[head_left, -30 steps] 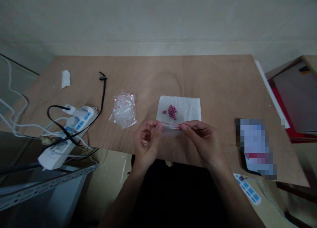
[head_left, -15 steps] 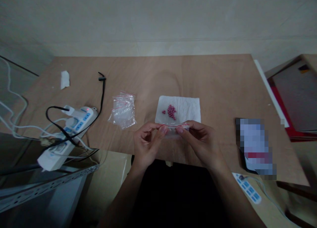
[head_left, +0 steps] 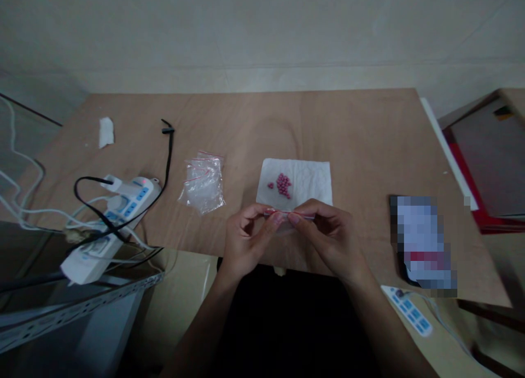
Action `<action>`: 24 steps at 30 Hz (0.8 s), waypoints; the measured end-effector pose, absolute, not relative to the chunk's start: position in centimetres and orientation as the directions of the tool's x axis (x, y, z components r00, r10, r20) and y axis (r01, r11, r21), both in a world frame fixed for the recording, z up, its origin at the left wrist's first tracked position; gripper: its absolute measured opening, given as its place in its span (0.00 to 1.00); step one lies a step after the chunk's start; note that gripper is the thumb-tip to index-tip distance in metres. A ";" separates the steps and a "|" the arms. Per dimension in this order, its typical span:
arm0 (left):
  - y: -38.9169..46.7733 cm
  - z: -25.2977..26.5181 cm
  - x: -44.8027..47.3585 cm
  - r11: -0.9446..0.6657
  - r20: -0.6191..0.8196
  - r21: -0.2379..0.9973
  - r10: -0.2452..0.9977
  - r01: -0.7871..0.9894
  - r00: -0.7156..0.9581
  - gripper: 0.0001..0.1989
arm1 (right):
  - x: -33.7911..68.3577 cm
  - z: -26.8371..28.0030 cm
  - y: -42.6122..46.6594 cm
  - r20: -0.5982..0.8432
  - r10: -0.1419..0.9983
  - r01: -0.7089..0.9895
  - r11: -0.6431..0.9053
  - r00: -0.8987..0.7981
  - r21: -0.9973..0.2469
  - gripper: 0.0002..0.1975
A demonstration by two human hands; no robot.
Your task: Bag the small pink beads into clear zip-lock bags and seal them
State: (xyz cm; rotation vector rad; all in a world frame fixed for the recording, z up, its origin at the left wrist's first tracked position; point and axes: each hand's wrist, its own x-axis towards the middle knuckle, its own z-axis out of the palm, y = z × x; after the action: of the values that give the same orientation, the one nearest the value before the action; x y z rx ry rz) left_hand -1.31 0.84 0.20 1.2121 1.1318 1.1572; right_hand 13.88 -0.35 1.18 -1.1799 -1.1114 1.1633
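Pinching clear bag point(head_left: 284, 228), 2 hands point(head_left: 246, 238) point(head_left: 334, 236) closed

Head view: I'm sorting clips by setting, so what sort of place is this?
Probably an indoor workspace, though whether home or workshop I can't tell: a wooden table facing a plain wall, with a white power strip full of cables at its left edge.

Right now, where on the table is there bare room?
Bare tabletop shows between white cloth and phone, and between cloth and wall. Crowded: front left, by the power strip; front middle, around left hand and right hand.
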 end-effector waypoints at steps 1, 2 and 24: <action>0.8 0.2 -1.3 0.025 -0.021 0.999 0.994 -0.032 0.103 0.06 | 13.9 1.2 -0.4 0.048 0.995 -0.045 0.052 0.091 -0.998 0.03; 0.9 0.1 -1.3 0.028 -0.024 0.999 0.992 -0.029 0.126 0.06 | 13.9 1.3 -0.4 0.072 0.993 -0.022 0.074 0.093 -0.997 0.03; 1.1 1.1 -0.4 0.054 -0.056 0.998 0.980 0.020 0.191 0.05 | 15.2 1.5 -1.2 0.149 0.978 0.142 0.129 0.143 -0.981 0.04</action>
State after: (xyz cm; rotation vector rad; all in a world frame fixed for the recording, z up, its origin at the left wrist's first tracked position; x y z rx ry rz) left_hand -0.44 1.09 1.12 1.2647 1.1026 1.0195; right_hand 15.17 -1.22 1.50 -1.2683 -1.2517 0.9278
